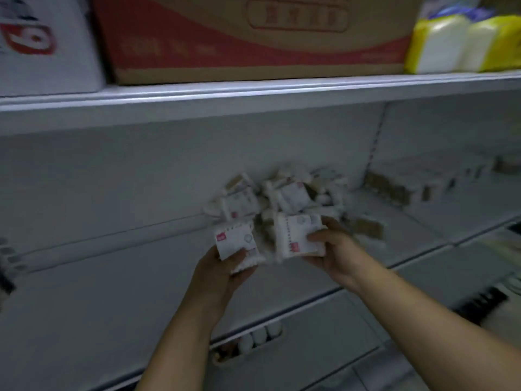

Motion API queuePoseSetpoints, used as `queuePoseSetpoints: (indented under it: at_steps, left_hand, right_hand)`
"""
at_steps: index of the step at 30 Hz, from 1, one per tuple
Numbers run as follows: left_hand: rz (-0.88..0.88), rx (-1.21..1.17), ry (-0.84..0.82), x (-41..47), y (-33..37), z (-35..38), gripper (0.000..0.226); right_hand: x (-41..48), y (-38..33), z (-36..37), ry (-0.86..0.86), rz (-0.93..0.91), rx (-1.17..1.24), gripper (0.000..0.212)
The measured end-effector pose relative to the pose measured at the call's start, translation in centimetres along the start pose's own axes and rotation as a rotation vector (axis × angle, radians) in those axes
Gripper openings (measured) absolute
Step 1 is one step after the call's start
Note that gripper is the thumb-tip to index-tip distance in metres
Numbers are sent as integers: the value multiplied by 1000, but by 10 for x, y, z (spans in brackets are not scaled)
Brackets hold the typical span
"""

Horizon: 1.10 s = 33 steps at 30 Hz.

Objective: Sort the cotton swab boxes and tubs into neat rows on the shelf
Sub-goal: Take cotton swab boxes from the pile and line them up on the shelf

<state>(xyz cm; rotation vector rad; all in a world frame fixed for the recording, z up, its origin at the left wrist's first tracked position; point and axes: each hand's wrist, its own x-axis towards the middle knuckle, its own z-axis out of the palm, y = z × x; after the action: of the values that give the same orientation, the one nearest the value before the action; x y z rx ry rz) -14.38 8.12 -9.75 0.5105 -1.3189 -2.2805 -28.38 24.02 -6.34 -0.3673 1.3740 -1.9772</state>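
A loose heap of white cotton swab packs [282, 196] lies at the middle of the pale shelf [112, 272], near its back wall. My left hand [222, 275] grips one white pack with a red label [235, 241] from below, just in front of the heap. My right hand [329, 249] holds a second, larger white pack [296, 235] by its right side, thumb on its face. Both packs are lifted off the shelf. The frame is blurred.
A row of brownish swab boxes [389, 190] stands to the right of the heap. The upper shelf carries a red and brown carton [253, 38], a white box [42, 43] and yellow packs [465, 43]. A tub with white tips [253, 340] sits on the shelf below.
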Motion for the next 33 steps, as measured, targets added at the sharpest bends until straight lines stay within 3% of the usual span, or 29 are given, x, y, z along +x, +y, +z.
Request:
queuePoseSetpoints:
  at_steps: [5,8,11,16,22,26,33]
  left_hand:
    - [-44,83,-87,-6,-45,81,27]
    - [-19,106,-79,-10,-69,134,27]
    - [-64,95,-104,-14,-102,197,25]
    - [-174,59,-210,-20,-161,305,21]
    - [-233,1,-226,-12,-200,385,25]
    - [-197,109,-254,7,-222,421,24]
    - [-11,308,-33,87,-261,467,19]
  right_hand:
    - [-40,-21,-79,168,-64,66,35]
    - [-61,-42,-134,183,-80,77,35]
    - [-84,-66,-197,177,-84,-6,31]
    - [-123,-103,-302,318,-121,-93,27]
    - [-139,-126,-384,406,-112,-51,22]
    - [-125,-138,-422,418,-103,-28,17]
    - [-60,-150,-481,528,-145,-82,19]
